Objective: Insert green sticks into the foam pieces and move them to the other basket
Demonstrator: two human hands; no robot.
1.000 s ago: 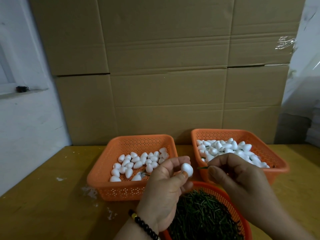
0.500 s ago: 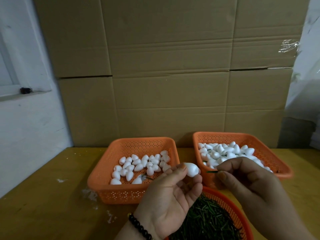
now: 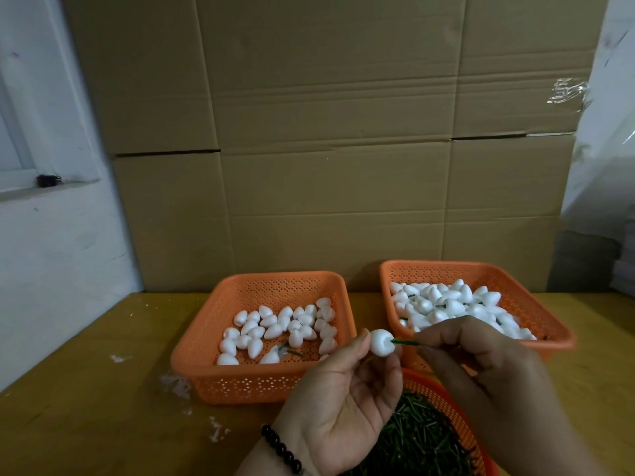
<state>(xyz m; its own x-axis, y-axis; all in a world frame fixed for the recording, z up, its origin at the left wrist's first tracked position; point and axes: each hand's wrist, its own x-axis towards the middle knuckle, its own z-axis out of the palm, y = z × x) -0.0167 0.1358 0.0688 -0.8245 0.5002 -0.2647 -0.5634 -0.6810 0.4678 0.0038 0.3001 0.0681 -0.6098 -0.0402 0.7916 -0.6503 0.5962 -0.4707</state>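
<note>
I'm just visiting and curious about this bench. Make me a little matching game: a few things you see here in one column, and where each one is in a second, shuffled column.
Things
1. foam piece
2. green stick
3. heap of green sticks
4. black bead bracelet

Places
A. in the round orange basket nearest the camera
B. round the left wrist
C. pinched in the fingertips of the left hand
D. pinched by the right hand, its tip at the foam piece

Pairs: 1-C, 2-D, 3-A, 4-B
</note>
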